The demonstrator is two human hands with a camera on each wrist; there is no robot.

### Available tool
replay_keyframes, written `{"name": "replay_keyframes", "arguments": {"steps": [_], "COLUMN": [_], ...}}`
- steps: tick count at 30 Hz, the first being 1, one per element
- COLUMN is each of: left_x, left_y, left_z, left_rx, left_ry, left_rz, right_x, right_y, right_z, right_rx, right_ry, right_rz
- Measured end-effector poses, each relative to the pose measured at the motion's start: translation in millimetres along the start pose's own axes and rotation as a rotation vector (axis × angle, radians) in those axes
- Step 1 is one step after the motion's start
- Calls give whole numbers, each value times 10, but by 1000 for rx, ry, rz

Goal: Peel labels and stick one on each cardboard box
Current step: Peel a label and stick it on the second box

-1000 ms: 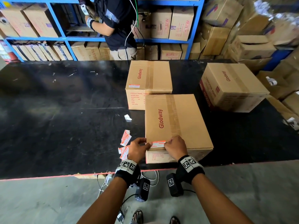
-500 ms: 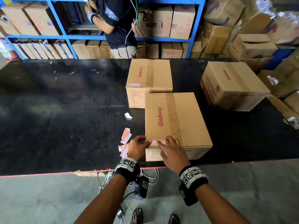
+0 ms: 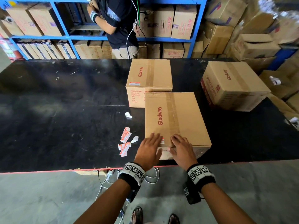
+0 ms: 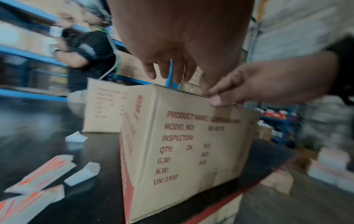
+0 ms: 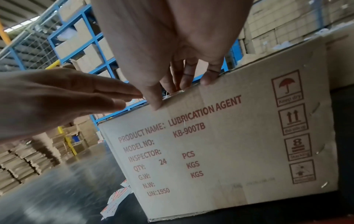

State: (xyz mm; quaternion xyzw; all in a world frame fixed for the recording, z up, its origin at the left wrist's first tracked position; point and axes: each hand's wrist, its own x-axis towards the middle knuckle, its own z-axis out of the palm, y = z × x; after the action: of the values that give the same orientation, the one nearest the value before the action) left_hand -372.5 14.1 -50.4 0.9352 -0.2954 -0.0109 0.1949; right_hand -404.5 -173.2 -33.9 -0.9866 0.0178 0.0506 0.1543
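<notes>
The nearest Glodway cardboard box point(image 3: 186, 117) stands at the table's front edge. A red and white label point(image 3: 162, 140) lies on its top near the front edge, mostly covered by my hands. My left hand point(image 3: 151, 143) rests flat on the box top left of the label. Beside it my right hand point(image 3: 180, 143) lies flat on the top with its thumb over the front face point(image 5: 220, 151). The far box point(image 3: 149, 73) carries a label point(image 3: 134, 83) at its near left corner. A third box point(image 3: 233, 84) stands to the right.
Two small stacks of labels point(image 3: 124, 143) and white backing scraps point(image 3: 128, 115) lie on the black table point(image 3: 64, 118) left of the box. A person in black point(image 3: 119, 21) stands at the blue shelving point(image 3: 103, 37) behind. Loose cartons pile up at the right.
A second ago both hands pinched the label at the box's front edge. Both have since let go and spread flat over it on the box top.
</notes>
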Motion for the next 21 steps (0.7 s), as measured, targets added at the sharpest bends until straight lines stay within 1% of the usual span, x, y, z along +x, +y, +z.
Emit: {"name": "replay_keyframes", "arguments": {"steps": [1, 2, 3, 5, 8, 13, 17, 19, 21], "left_x": [-36, -64, -86, -135, -205, -279, -442, -531, -539], "left_y": [48, 65, 63, 15, -133, -247, -293, -388, -481], "left_z": [44, 77, 78, 43, -51, -51, -89, -105, -93], "left_rx": [68, 116, 146, 177, 197, 201, 176, 111, -79], "left_ry": [-88, -147, -177, -205, -236, -214, -179, -161, -122], "left_rz": [32, 32, 10, -40, -75, -120, -232, -312, -392], "right_x": [-5, -9, -9, -9, 4, 3, -9, -6, 23], "right_y": [1, 2, 0, 6, 14, 11, 18, 42, 85], "right_z": [10, 13, 16, 16, -4, -6, 9, 26, 12], "right_rx": [7, 10, 7, -24, -32, -32, -19, -2, 54], "right_ry": [4, 8, 6, -2, -8, 5, 30, 33, 34], "right_rz": [6, 6, -1, -24, -46, -51, -53, -56, -75]}}
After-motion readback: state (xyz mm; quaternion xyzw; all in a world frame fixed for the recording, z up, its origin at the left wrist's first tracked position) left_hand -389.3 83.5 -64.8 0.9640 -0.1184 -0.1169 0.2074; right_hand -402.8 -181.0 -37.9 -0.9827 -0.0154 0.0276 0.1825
